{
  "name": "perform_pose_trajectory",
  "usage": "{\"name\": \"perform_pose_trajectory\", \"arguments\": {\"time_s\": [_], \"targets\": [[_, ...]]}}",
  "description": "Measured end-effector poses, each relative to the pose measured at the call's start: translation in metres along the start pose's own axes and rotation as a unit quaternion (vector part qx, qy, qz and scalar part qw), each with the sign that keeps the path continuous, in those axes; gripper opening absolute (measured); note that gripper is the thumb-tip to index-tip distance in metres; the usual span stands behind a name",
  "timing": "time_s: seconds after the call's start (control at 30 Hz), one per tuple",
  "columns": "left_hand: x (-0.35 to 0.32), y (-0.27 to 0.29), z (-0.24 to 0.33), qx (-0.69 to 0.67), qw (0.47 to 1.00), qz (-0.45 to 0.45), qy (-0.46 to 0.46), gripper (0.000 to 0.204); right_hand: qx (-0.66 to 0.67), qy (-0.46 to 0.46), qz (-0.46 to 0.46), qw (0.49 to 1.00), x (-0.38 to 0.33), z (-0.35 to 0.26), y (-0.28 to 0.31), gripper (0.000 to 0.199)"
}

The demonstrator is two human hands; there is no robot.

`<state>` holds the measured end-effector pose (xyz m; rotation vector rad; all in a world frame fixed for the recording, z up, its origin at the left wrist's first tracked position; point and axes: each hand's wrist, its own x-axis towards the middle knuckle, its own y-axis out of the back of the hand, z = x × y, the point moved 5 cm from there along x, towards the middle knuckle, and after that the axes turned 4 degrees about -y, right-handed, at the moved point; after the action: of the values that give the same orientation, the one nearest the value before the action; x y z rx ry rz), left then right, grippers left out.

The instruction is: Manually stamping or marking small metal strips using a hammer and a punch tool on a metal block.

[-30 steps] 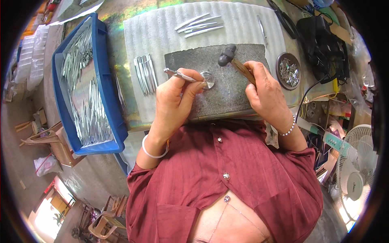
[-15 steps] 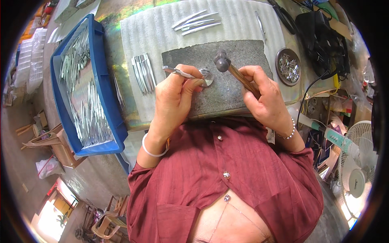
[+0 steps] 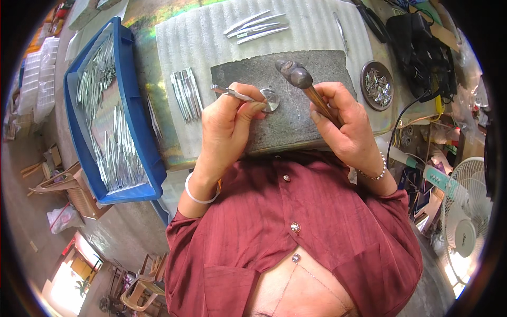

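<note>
Hammer (image 3: 296, 76) over spoon (image 3: 248, 96), seemingly apart

shirt (image 3: 296, 232): maroon, buttoned | white bangle (image 3: 196, 196) (left wrist) | beaded bracelet (image 3: 376, 174)

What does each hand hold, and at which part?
Left hand pinches a thin metal spoon near its bowl end. Right hand grips a small hammer by its wooden handle.

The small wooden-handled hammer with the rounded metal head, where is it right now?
In the head view, the hammer is in the right hand, its head raised over the grey stone slab, just right of the shiny metal spoon that the left hand holds.
</note>
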<state>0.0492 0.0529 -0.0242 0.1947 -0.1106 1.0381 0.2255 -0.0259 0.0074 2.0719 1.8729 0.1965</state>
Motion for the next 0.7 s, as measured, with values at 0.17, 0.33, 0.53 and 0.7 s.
{"name": "perform_pose_trajectory", "arguments": {"time_s": [0.17, 0.33, 0.53, 0.7], "targets": [[0.0019, -0.0011, -0.0012, -0.01, 1.0, 0.007, 0.007, 0.003, 0.003, 0.007, -0.001, 1.0, 0.0026, -0.0006, -0.0023, 0.027], [0.0015, -0.0005, 0.0028, 0.03, 0.999, -0.013, -0.022, 0.002, -0.001, 0.021, -0.001, 1.0, 0.0015, -0.0035, -0.0031, 0.027], [0.0032, -0.0005, 0.0016, 0.016, 1.0, -0.022, 0.001, 0.002, 0.012, 0.001, -0.045, 0.999, -0.0003, -0.0024, -0.0045, 0.028], [0.0049, -0.0017, 0.0034, 0.052, 0.998, -0.025, -0.013, 0.007, 0.03, 0.0, -0.039, 0.999, 0.0005, -0.0024, -0.0057, 0.029]]}}
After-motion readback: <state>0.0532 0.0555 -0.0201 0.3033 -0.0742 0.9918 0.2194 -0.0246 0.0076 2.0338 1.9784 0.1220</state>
